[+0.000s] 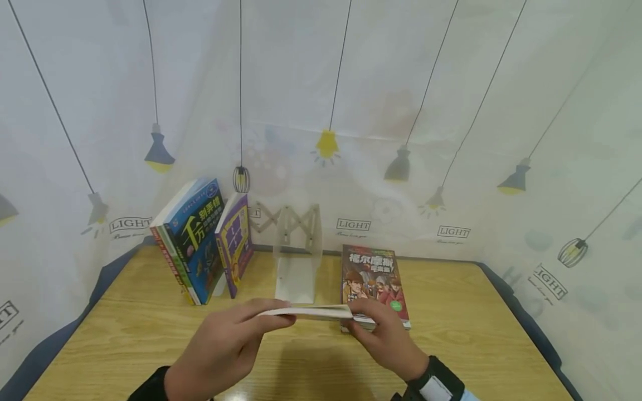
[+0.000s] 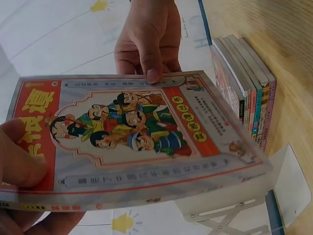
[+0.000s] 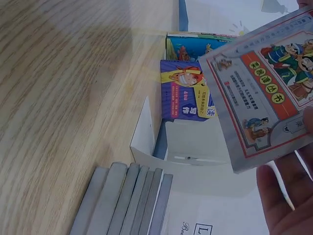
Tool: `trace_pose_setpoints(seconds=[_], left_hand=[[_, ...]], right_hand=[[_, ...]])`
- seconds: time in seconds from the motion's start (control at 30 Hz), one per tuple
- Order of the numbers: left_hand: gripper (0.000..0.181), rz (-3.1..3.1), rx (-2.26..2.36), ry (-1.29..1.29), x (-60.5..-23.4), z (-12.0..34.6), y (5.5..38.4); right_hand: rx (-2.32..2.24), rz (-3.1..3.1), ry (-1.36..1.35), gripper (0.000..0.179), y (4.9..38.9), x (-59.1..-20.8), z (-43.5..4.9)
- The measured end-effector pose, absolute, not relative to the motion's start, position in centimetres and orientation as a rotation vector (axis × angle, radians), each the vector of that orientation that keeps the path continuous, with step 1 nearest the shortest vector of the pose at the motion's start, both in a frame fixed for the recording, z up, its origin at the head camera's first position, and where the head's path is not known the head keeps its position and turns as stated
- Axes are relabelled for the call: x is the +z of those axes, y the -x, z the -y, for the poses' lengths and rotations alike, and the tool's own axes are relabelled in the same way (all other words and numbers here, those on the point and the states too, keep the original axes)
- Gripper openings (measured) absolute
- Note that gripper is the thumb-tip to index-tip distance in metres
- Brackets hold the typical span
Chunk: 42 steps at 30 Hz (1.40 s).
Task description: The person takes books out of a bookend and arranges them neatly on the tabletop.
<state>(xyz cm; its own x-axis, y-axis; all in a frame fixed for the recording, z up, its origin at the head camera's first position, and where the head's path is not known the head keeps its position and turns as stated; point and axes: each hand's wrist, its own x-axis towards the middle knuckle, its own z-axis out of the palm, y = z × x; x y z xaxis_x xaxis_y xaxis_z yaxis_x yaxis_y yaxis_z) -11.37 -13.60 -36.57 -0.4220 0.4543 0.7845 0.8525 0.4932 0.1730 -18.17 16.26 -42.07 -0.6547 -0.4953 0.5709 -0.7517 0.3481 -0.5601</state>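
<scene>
Both hands hold a thin paperback book (image 1: 313, 313), level and almost edge-on in the head view, above the table. Its grey and red cover (image 2: 127, 132), with cartoon figures in the middle, faces up in the left wrist view. My left hand (image 1: 225, 348) grips one end, thumb (image 2: 24, 166) on the cover and fingers beneath. My right hand (image 1: 388, 340) pinches the opposite end. In the right wrist view, part of the right hand (image 3: 291, 191) and part of the book (image 3: 269, 98) are cut off by the frame edge.
An expandable bookend (image 1: 296, 278) with a lattice back stands at the table's rear. Blue-covered books (image 1: 200, 239) and a purple book (image 1: 236, 245) lean upright at its left. Behind the right hand lies a book stack (image 1: 373, 278), a detective-picture cover on top. A printed curtain (image 1: 321, 83) encloses the wooden table (image 1: 451, 317).
</scene>
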Motion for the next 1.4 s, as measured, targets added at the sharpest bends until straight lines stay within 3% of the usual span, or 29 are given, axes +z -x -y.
trace_pose_setpoints(seconds=[0.33, 0.5, 0.8, 0.97, 1.4], left_hand=[[0.029, 2.097, -0.777, 1.063, -36.9, 13.3, 11.8], [0.044, 2.146, -0.767, 0.989, -37.0, 13.4, 12.1], [0.059, 2.236, -0.701, 0.848, -37.3, 14.1, 12.5], [0.056, 2.291, -0.698, 0.814, -37.6, 14.4, 12.7], [0.053, 2.315, -0.656, 0.784, -38.3, 14.7, 12.9]], right_hand=[[1.321, 2.189, -1.121, 0.026, 18.2, -42.2, -17.0], [1.425, 2.234, -1.047, 0.024, 18.3, -42.4, -17.5], [1.735, 2.309, -0.515, 0.027, 19.3, -42.4, -19.0], [1.882, 2.278, -0.218, 0.033, 20.4, -42.3, -19.8], [1.934, 2.319, 0.193, 0.044, 22.6, -43.8, -23.1]])
